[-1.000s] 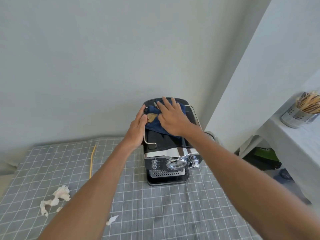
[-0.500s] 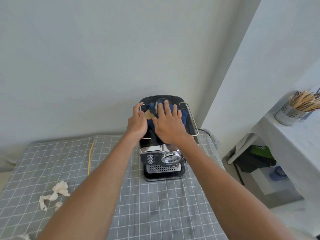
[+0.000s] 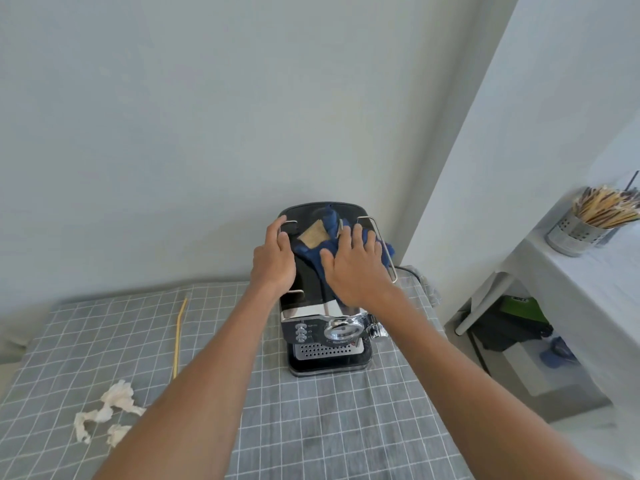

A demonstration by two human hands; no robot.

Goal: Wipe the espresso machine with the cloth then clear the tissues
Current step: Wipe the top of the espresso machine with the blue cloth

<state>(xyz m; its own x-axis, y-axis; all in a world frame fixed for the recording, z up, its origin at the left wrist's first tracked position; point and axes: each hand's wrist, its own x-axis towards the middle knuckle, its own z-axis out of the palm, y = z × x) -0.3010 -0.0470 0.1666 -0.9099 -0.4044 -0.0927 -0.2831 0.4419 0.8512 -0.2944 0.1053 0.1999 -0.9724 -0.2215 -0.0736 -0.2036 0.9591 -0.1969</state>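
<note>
The tissues [image 3: 105, 412] are seen far left on the checked table cover [image 3: 311, 427], crumpled, not yet picked up; a thin yellow stick [image 3: 180, 336] is laid near them, a bit to the right; next, the left hand [image 3: 273, 259] is set on the left side of the coffee machine [image 3: 325, 327], fingers curled round the left wire rail [image 3: 289, 223], so the machine is kept from sliding; the blue cloth [image 3: 317, 251] is bunched on top of the machine, w/ a tan patch showing; the right hand [image 3: 356, 268] is laid flat on the cloth, fingers spread, pressing down; far right, a metal cup of sticks [image 3: 576, 230] is seen on a white shelf.

Step in hand, prob.: the first one, wiping the top. Next, the cloth should be pushed over the rest of the top, then front & sides; a firm hold w/ the left hand is needed; the tissues are to be cleared after.
</note>
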